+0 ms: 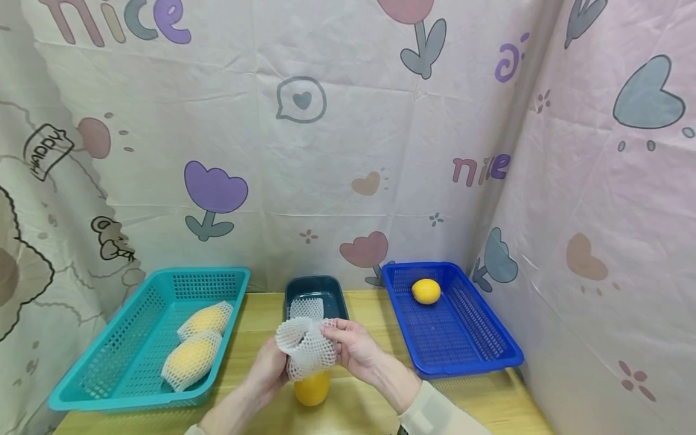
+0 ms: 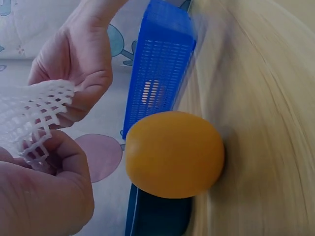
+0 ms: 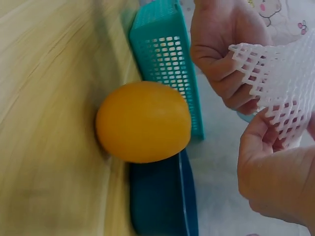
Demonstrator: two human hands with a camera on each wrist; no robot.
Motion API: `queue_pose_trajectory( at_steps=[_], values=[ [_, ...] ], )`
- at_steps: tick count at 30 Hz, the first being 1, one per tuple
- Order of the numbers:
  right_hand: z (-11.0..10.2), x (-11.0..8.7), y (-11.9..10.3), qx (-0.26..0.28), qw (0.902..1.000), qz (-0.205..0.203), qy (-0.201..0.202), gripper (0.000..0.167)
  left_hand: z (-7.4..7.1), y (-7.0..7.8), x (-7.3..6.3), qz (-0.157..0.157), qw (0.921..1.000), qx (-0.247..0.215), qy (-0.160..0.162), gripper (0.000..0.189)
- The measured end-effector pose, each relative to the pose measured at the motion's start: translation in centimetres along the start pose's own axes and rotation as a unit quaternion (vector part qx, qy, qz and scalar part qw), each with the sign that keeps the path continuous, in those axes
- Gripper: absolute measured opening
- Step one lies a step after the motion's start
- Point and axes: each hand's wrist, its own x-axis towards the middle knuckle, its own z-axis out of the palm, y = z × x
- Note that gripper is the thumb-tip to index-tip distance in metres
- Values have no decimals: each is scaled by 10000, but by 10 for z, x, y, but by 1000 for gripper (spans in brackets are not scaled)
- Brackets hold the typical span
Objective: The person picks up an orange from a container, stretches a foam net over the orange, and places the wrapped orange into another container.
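Observation:
Both hands hold a white foam net sleeve above the table. My left hand grips its left edge; in the left wrist view the fingers curl on the mesh. The right hand pinches the other side between thumb and fingers, as the right wrist view also shows. A yellow-orange oval fruit rests on the table just below the sleeve, its top hidden by the net in the head view. Both wrist views show this fruit bare, with neither hand touching it.
At the left, a teal basket holds two yellow fruits in foam nets. A dark tray behind the hands contains another foam net. On the right stands a blue basket with one bare yellow fruit. A printed cloth hangs behind.

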Motion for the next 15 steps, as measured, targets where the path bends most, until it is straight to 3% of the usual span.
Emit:
queue_pose_trajectory(
  at_steps=[3, 9, 15],
  values=[
    [-4, 0, 6, -141, 9994, 58, 324, 10, -5, -3, 1, -52, 9998, 132, -105, 31],
    [-12, 0, 22, -391, 9971, 255, 600, 13, -9, -13, 2, -232, 9986, 310, 363, 26],
    [-18, 1, 34, -490, 9960, 345, 659, 13, -12, -22, 2, -328, 9974, 338, 545, 29]
  ],
)
